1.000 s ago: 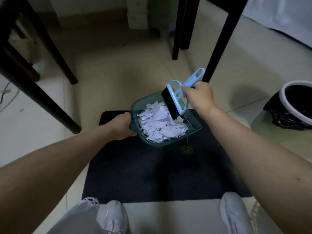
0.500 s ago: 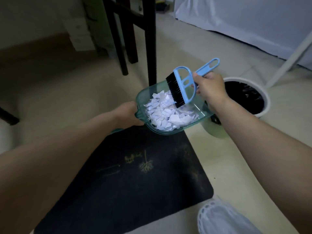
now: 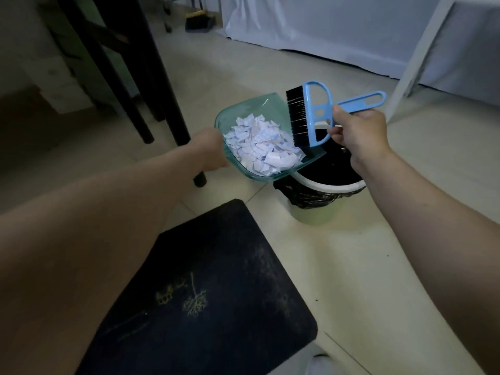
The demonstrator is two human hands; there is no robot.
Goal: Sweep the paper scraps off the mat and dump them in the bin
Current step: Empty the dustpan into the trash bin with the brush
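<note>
My left hand [image 3: 209, 151] grips the near end of a clear teal dustpan [image 3: 247, 110], lifted off the floor. A heap of white paper scraps [image 3: 261, 146] fills the pan. Its open lip overlaps the left rim of the bin [image 3: 328, 186], a white-rimmed pail lined with a black bag. My right hand [image 3: 358, 132] holds the handle of a small blue brush [image 3: 320, 113]; its black bristles rest against the scraps at the pan's lip. The dark mat [image 3: 216, 293] lies on the floor below my arms, with no scraps visible on it.
Black furniture legs [image 3: 162, 104] stand on the tiled floor left of the dustpan. A white sheet [image 3: 324, 25] hangs at the back, with a white slanted leg [image 3: 414, 60] to the right. A shoe tip [image 3: 322, 365] shows at the bottom edge.
Both hands carried the loaded dustpan and brush right, from above the mat to over the bin's left rim. The view turned right with them, and the scraps stayed in the pan.
</note>
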